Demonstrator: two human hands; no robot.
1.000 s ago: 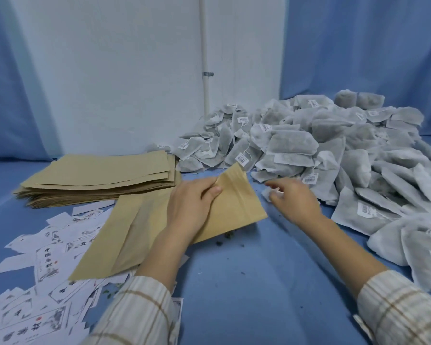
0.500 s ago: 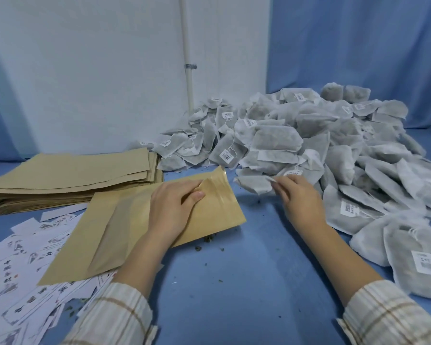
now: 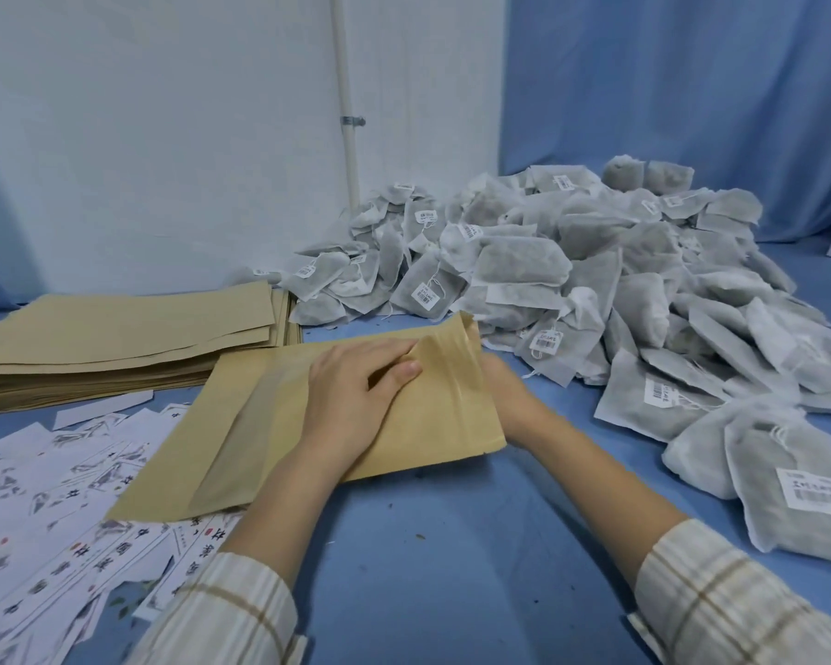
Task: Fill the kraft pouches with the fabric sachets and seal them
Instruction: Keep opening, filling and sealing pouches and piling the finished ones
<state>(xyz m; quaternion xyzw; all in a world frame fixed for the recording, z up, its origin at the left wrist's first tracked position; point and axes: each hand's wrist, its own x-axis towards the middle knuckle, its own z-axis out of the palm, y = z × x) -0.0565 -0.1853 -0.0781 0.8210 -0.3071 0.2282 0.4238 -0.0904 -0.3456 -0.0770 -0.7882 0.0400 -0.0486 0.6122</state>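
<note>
A kraft pouch (image 3: 279,424) lies flat on the blue table in front of me, its mouth pointing right toward a big pile of grey fabric sachets (image 3: 596,266). My left hand (image 3: 356,400) rests on the pouch and pinches its upper lip, lifting the mouth open. My right hand (image 3: 512,400) is at that mouth. Its fingers are hidden behind the raised lip, so I cannot see whether they hold a sachet.
A stack of empty kraft pouches (image 3: 116,338) sits at the left rear. Several printed white labels (image 3: 68,496) are scattered at the near left, partly under the pouch. More sachets (image 3: 787,482) spread along the right side. A white wall with a pipe (image 3: 346,112) stands behind.
My right hand has left the edge of the sachet pile, where it pinched a sachet, and moved left into the pouch mouth. My left hand has raised the pouch's upper lip.
</note>
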